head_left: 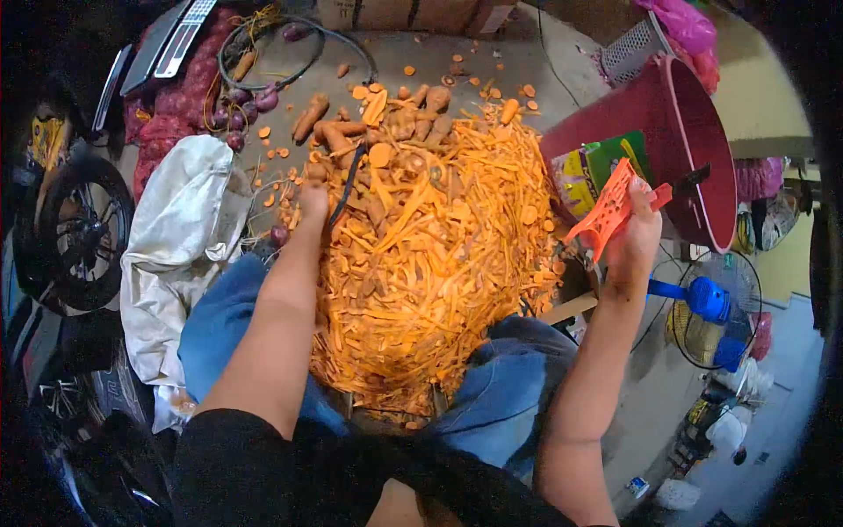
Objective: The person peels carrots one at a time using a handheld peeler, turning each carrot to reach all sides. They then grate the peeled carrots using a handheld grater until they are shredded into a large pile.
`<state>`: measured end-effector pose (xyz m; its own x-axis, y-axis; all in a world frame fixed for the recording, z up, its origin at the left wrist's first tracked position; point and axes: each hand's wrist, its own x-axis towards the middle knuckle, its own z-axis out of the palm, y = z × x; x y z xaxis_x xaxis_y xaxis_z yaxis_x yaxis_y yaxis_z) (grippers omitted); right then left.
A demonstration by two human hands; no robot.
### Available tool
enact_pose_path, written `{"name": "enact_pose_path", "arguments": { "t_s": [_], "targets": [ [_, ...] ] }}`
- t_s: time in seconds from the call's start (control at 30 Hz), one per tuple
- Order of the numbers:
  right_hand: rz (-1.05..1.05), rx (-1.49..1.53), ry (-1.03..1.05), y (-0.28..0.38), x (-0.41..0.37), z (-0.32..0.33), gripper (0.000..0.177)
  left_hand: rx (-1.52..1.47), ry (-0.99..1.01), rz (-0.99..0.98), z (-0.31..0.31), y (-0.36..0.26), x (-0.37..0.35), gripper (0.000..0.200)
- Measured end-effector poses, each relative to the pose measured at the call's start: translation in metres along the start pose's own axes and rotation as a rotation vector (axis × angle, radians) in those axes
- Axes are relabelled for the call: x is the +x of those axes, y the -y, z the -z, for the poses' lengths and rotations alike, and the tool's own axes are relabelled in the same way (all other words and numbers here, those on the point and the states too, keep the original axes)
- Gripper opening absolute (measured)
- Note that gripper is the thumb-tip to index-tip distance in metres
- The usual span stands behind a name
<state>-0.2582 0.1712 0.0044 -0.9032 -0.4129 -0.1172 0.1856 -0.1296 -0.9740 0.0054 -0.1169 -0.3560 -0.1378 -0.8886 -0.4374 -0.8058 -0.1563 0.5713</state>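
Observation:
A large heap of orange shreds and slices (413,290) lies between my knees. My left hand (313,200) reaches to the heap's upper left side, beside a dark strap (349,186); its fingers are hidden among the orange pieces. Whole unpeeled roots (421,119) lie at the far end of the heap. On the right, my right hand (641,233) is closed round an orange-red slotted tool (608,209), raised in front of the red bucket. A dark blade-like piece (694,176) juts out to the right of that hand.
A tilted red bucket (702,132) stands at the right, a blue fan (707,300) below it. White sacking (176,237) lies left, near net bags of onions (189,88) and a black hose (347,42). A motorcycle wheel (86,228) is at the far left.

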Motion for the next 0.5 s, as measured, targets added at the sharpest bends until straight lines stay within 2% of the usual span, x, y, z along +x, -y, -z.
{"name": "enact_pose_path", "arguments": {
  "t_s": [0.03,0.1,0.2,0.27,0.37,0.5],
  "targets": [
    [0.016,0.002,-0.03,-0.003,0.001,-0.007,0.016,-0.128,-0.118,-0.121,0.013,-0.031,-0.023,0.023],
    [0.016,-0.028,-0.021,-0.011,0.007,-0.005,0.016,-0.006,-0.072,-0.415,0.017,-0.063,-0.027,0.025],
    [0.014,-0.085,-0.014,-0.019,0.014,-0.01,0.014,0.038,-0.098,-0.452,-0.008,-0.086,-0.007,0.03],
    [0.007,-0.122,-0.018,-0.024,0.017,-0.012,0.014,0.091,0.09,-0.679,-0.01,-0.103,-0.002,0.036],
    [0.029,-0.154,-0.016,-0.032,0.025,-0.014,0.012,0.236,0.134,-0.652,-0.031,-0.106,0.021,0.04],
    [0.028,-0.273,-0.018,-0.042,0.034,-0.008,0.013,0.222,0.25,-0.539,-0.032,-0.116,0.028,0.036]
  ]
}}
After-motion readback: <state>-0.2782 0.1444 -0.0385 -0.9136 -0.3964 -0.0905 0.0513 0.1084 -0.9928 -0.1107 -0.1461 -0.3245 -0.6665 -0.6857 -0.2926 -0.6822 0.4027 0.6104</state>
